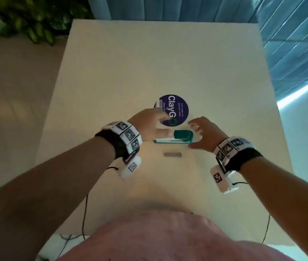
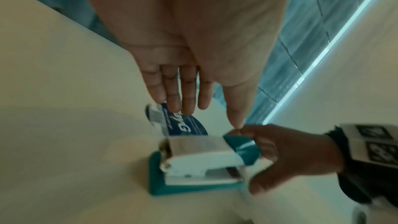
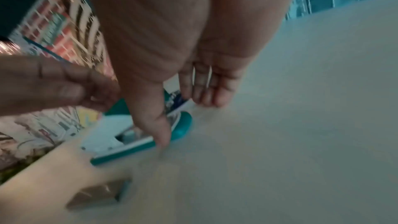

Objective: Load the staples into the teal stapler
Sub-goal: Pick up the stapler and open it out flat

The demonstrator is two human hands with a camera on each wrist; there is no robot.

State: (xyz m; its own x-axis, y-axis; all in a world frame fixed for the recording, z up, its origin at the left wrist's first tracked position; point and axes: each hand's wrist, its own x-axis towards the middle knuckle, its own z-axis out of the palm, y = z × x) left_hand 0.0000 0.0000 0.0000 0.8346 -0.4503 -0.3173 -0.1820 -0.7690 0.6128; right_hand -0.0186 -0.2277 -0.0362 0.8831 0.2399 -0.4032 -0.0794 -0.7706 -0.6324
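Now the left hand (image 1: 150, 127) is at the left end of the teal stapler (image 1: 174, 139) with fingers straight, holding nothing, probably to steady it on the tabletop (image 1: 130, 72). Just nearer the person lies the strip of staples (image 1: 173, 154), not yet loaded (the white magazine looks exposed). At the right end, the right hand (image 1: 204, 134) spreads thumb and fingers around the stapler's hinge, whether gripping I cannot tell.
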